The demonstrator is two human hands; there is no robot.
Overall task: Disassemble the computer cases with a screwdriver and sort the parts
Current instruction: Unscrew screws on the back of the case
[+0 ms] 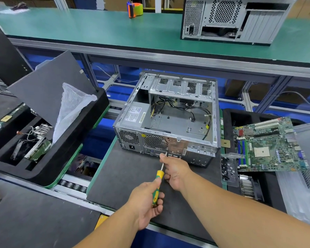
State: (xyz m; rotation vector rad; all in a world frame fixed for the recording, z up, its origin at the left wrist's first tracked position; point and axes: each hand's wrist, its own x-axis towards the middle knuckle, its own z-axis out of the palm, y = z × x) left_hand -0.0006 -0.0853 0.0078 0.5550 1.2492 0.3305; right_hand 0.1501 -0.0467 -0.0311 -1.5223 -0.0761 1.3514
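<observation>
Fingers (155, 210) of the left hand (147, 203) curl tight round the yellow-green handle of the screwdriver (159, 178), while the right hand (174, 170) pinches its metal shaft just ahead. Directly beyond the fingers, the tip meets the rear panel of the open computer case (168, 119), which lies on the dark bench (125, 176) mat. Right of the fingers, a motherboard (268, 145) rests tilted over a black tray (229, 113).
</observation>
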